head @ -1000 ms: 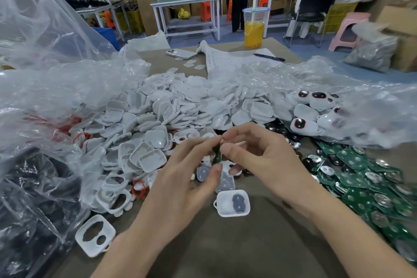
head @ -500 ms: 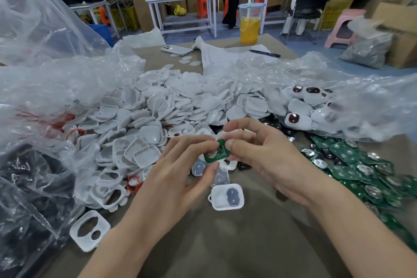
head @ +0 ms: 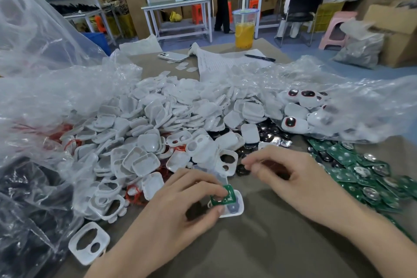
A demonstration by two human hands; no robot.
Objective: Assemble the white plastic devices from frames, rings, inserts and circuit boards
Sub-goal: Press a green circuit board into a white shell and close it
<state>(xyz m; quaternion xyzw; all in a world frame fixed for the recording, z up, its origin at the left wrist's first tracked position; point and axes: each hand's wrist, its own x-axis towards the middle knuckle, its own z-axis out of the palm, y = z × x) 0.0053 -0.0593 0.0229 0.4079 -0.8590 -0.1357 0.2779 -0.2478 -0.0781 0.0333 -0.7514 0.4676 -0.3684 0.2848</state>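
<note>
My left hand [head: 180, 205] pinches a green circuit board [head: 223, 197] between thumb and fingers. It holds the board tilted over a white plastic shell [head: 237, 211] lying open side up on the brown table, and a dark insert shows inside the shell. My right hand [head: 293, 178] hovers to the right of the shell, clear of the board. Its fingers are loosely curled and blurred, and nothing shows in them.
A heap of white shells [head: 180, 119] fills the middle, with red rings [head: 133, 194] and a two-hole frame [head: 89, 242] at the left. Green boards [head: 361, 174] lie at the right and black inserts [head: 270, 133] behind my right hand. Plastic bags flank both sides, and an orange drink [head: 244, 29] stands at the back.
Both hands held the green board in the air. Now my left hand alone has brought it down onto the white shell, and my right hand has let go and drawn off to the right.
</note>
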